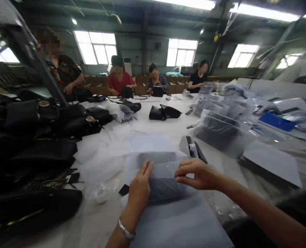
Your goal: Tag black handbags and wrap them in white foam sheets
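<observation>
A dark, flat item in a clear plastic wrapper [165,187] lies on white paper [178,224] in front of me. My left hand [140,187] rests at its left edge, fingers together and pointing away, the thumb side against the wrapper. Over the wrapper's right side is my right hand [194,174], its fingers curled with the tips pressed together; what they pinch, if anything, is too small to make out. Just beyond my right hand stands a tape dispenser [189,146].
Black bags [44,151] are heaped on the left beside thin white sheets [98,155]. Plastic-wrapped bags [217,129] and a paper stack [272,162] occupy the right. Another black bag [158,113] lies mid-table [142,127]. Several people sit or stand across it.
</observation>
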Demonstrator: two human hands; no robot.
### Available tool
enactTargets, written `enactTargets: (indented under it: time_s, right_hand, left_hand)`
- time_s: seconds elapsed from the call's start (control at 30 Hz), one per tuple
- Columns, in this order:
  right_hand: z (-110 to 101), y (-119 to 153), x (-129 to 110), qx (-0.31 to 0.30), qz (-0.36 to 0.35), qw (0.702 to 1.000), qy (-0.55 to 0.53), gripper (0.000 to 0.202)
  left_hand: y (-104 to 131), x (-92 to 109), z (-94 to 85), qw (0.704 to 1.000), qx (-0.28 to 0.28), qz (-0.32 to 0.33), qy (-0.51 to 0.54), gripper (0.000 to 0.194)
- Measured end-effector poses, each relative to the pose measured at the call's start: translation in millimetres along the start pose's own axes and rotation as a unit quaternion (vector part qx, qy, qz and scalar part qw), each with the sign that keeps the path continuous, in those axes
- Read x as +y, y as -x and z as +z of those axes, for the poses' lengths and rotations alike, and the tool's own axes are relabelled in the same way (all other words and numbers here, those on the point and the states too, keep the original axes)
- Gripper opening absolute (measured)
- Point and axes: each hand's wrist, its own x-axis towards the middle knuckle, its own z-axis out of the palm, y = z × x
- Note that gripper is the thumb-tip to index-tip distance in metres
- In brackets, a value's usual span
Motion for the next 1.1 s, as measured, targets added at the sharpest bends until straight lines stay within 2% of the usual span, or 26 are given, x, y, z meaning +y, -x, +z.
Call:
enactTargets:
  time_s: [0.13, 0.3, 0.43, 0.5, 0.53, 0.6, 0.67, 0.8, 0.87, 0.93, 1.0, 1.1]
  right_hand:
    - [22.6, -59.9, 11.2, -0.102, -0.044, 0.991, -0.078, 0.028]
    - [44.2, -118.9, 34.7, -0.218, 0.010, 0.975, -0.041, 0.027]
    - [47.0, -141.7, 46.2, -0.254, 0.035, 0.967, -0.013, 0.019]
    - [44.3, -144.2, 48.4, -0.275, 0.043, 0.959, -0.059, 0.023]
    - [42.8, -143.6, 48.9, -0.282, 0.056, 0.951, -0.115, 0.027]
    - [41.1, -139.3, 49.0, -0.267, 0.095, 0.908, -0.308, 0.032]
    - [42.8, -131.8, 47.8, -0.209, 0.127, 0.834, -0.494, 0.036]
    - [57.1, -112.1, 43.6, -0.086, 0.156, 0.747, -0.640, 0.044]
    - [66.7, -102.8, 41.8, -0.052, 0.190, 0.670, -0.716, 0.040]
    - [75.3, -95.4, 40.3, -0.045, 0.217, 0.595, -0.772, 0.038]
    - [81.9, -90.7, 38.4, -0.051, 0.230, 0.568, -0.788, 0.040]
    - [87.9, -88.5, 34.6, -0.045, 0.241, 0.578, -0.778, 0.039]
  left_hand:
    - [-6.2, -16.8, -0.2, 0.998, 0.034, 0.007, 0.057, 0.060]
    - [-10.1, -28.4, 4.5, 0.987, 0.079, 0.016, 0.138, 0.057]
    - [-8.7, -29.6, 6.6, 0.983, 0.087, 0.020, 0.160, 0.057]
    - [-7.5, -29.5, 7.0, 0.981, 0.090, 0.021, 0.168, 0.056]
    - [-7.0, -29.3, 7.0, 0.980, 0.092, 0.022, 0.174, 0.056]
    - [-6.4, -28.6, 6.7, 0.977, 0.094, 0.024, 0.187, 0.056]
    - [-6.2, -26.9, 5.5, 0.974, 0.097, 0.020, 0.205, 0.056]
    - [-6.7, -21.1, -0.8, 0.952, 0.099, -0.038, 0.289, 0.045]
    - [-7.2, -18.1, -5.6, 0.926, 0.093, -0.070, 0.358, 0.040]
    - [-7.4, -15.3, -10.7, 0.900, 0.085, -0.086, 0.418, 0.035]
    - [-7.1, -12.5, -15.2, 0.883, 0.081, -0.091, 0.453, 0.030]
    - [-6.2, -8.2, -19.8, 0.875, 0.089, -0.092, 0.467, 0.024]
